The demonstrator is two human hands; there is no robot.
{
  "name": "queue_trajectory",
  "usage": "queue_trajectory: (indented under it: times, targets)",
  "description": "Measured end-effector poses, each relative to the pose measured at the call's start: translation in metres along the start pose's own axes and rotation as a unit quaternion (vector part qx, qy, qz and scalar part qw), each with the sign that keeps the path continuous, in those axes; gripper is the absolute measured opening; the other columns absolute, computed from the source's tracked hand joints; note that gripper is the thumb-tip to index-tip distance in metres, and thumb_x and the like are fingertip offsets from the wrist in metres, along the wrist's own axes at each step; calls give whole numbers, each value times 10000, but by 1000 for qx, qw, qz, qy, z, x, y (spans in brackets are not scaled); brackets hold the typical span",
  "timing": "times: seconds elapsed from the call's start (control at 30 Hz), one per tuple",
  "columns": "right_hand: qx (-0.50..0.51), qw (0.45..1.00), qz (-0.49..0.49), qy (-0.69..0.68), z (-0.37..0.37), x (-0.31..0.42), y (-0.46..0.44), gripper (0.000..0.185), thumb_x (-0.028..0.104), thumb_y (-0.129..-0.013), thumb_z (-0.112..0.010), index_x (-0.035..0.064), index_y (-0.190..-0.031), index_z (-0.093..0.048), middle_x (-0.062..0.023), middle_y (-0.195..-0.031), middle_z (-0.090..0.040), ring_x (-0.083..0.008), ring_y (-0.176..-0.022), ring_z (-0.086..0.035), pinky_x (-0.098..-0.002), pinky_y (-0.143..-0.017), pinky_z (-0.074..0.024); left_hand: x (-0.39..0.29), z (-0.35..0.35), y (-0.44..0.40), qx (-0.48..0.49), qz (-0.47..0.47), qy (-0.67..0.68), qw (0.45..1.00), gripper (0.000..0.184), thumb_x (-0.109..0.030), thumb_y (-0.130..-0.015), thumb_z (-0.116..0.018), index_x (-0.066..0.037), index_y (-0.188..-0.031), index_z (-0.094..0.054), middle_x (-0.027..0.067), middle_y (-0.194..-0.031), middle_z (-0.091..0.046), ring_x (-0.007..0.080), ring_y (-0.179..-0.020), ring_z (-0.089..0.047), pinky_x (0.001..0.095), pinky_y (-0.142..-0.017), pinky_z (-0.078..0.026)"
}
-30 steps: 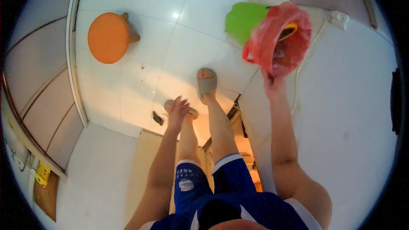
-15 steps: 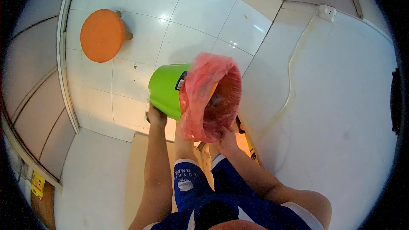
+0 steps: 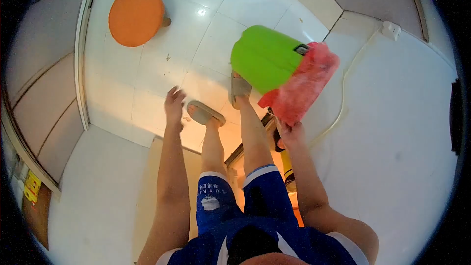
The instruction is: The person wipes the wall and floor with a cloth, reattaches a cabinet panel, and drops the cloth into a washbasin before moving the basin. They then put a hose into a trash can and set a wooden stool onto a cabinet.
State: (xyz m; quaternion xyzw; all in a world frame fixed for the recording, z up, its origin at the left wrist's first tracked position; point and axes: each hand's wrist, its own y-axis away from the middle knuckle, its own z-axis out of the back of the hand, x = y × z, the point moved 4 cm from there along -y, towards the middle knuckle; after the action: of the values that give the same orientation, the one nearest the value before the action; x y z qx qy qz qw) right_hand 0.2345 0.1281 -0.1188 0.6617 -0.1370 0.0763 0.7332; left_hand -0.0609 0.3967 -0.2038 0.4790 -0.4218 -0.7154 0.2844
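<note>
A green trash can is tilted on its side in the air, its rim end pointing right and somewhat toward me. Over that end is folded a red plastic bag, which covers the rim. My right hand grips the bag-covered rim at its lower edge; the fingertips are partly hidden. Off to the left, my left hand is free of the can, holding nothing, with its fingers apart and slightly curled. The can's opening faces away, so its inside is out of sight.
An orange round stool stands on the tiled floor at upper left. My feet wear grey slippers below the can. A white cable runs along the right wall to a socket. Small bits of debris lie on the tiles.
My left hand has let go of the can's base and moved down-left of it. With my right hand on the rim, the can has swung right and turned its opening away.
</note>
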Motion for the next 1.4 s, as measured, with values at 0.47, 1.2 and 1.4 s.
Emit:
queue_trajectory:
  times: [0.47, 1.2, 1.4]
  targets:
    - [181, 901, -250, -305, 3, 28, 33, 363, 193, -949, -453, 15, -1264, -422, -179, -1246, -475, -326, -1106, -507, -384, -761, -587, -83, -180, 8, 203, -34, 113, 972, 219, -111, -868, -616, 24, -1040, -625, 90, -984, -649, 159, -886, -620, 290, -819, -527]
    - [296, 874, -144, -358, 53, 30, 31, 364, 151, -951, -456, -5, -1278, -436, -161, -1366, -412, -307, -1280, -366, -312, -788, -551, -141, -186, 70, 127, -154, 114, 973, 160, -83, -876, -598, -4, -1011, -634, 79, -890, -653, 133, -815, -622, 272, -718, -536]
    - [389, 904, -166, -57, -55, 64, 81, 320, 224, -952, -466, 72, -1235, -453, -79, -1190, -463, -229, -1063, -413, -385, -863, -427, -142, -191, 65, 138, -193, 29, 971, 164, -96, -878, -600, -21, -1017, -644, 56, -875, -651, 119, -803, -615, 254, -680, -521]
